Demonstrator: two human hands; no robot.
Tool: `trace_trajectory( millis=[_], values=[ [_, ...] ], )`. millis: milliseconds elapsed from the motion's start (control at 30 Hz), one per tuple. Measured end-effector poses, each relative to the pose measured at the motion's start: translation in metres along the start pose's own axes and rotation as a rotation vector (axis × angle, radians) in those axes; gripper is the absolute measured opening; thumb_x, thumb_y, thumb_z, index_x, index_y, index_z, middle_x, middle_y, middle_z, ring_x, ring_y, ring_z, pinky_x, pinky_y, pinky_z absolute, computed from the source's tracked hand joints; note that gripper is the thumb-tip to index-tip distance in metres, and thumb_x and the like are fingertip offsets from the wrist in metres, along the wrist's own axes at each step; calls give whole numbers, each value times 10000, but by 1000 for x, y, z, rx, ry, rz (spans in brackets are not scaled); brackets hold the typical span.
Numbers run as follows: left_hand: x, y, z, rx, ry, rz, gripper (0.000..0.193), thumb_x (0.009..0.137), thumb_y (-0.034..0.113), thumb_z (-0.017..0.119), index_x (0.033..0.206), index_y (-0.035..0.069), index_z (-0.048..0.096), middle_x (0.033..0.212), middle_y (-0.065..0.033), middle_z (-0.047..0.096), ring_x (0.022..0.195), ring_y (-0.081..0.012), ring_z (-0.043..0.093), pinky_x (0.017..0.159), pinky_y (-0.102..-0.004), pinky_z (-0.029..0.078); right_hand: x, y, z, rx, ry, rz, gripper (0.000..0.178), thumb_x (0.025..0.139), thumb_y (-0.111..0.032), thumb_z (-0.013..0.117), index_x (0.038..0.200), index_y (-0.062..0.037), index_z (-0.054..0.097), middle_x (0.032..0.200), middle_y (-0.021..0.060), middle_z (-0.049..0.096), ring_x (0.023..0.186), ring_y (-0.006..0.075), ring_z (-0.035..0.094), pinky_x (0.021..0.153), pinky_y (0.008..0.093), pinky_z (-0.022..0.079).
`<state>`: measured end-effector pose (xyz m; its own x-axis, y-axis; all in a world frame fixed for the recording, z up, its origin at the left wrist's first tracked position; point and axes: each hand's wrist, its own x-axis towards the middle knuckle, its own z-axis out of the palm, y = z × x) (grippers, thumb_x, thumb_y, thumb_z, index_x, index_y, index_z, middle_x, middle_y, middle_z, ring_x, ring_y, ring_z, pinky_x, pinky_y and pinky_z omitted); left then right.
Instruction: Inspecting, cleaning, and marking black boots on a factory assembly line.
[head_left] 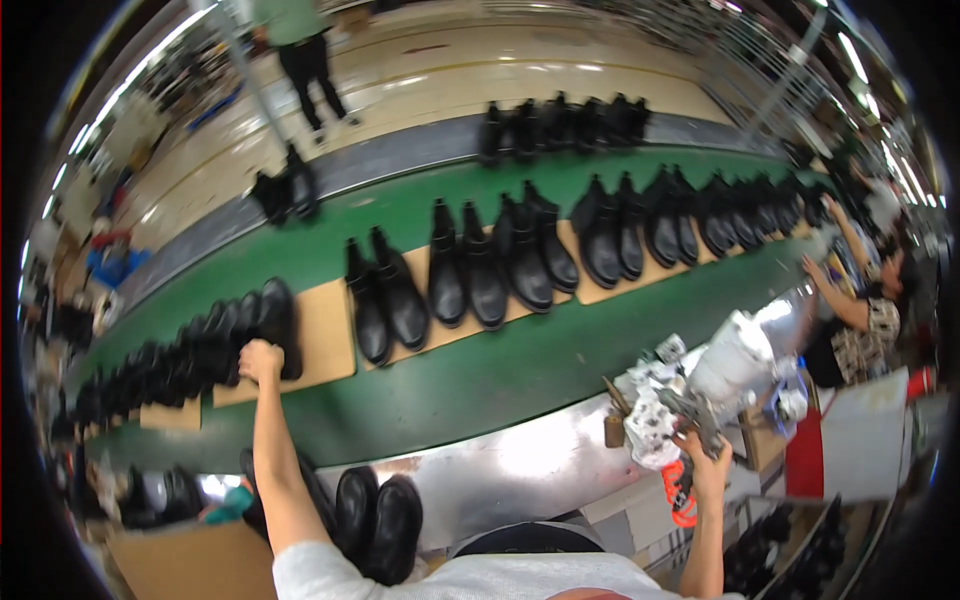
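My left hand is stretched out to the left side of the green belt, its fingers closed on a black leather boot that stands at the end of a row. Part of that boot is hidden by the hand. At the right, my right hand grips a grey spray gun over the metal ledge. An orange coiled hose hangs beneath it. Crumpled white wrapping lies beside the gun.
Pairs of black boots stand on tan cardboard sheets along the green belt. Two black boots rest near me. A large white plastic-wrapped bundle sits on the ledge. Another person works at the far right; someone stands beyond the belt.
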<state>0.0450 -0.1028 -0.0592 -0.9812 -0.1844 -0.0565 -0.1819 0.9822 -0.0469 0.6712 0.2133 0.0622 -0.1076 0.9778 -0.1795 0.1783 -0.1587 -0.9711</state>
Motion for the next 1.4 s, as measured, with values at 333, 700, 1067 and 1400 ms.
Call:
trace_trajectory(
  millis=[333,700,1067,1400],
  values=[
    [-473,145,-56,-1205,-1783,1001,303,794,13,661,1086,-20,585,984,-100,642,859,-178,632,778,-301,519,16,-46,69,276,-449,-35,160,832,-104,646,932,22,645,857,56,659,774,92,597,697,240,487],
    [-599,205,-42,-1323,-2019,669,128,786,-11,666,903,-59,642,815,-95,654,749,-155,637,714,-277,525,75,-49,-26,253,-409,-97,280,870,-99,598,1091,72,582,1023,147,640,954,212,615,850,374,519],
    [-686,273,-33,-1017,-2103,871,259,801,27,660,1036,-65,603,952,-105,650,884,-157,616,803,-281,497,137,-31,-116,207,-193,-60,249,837,-66,644,1036,69,582,957,117,641,853,183,626,795,334,526],
    [-460,270,-48,-964,-915,1307,423,751,266,723,1085,31,614,1100,-145,609,992,-249,599,827,-350,501,381,67,-232,-360,75,-65,288,773,-203,737,942,-10,605,872,22,606,707,109,545,646,249,440]
  ],
)
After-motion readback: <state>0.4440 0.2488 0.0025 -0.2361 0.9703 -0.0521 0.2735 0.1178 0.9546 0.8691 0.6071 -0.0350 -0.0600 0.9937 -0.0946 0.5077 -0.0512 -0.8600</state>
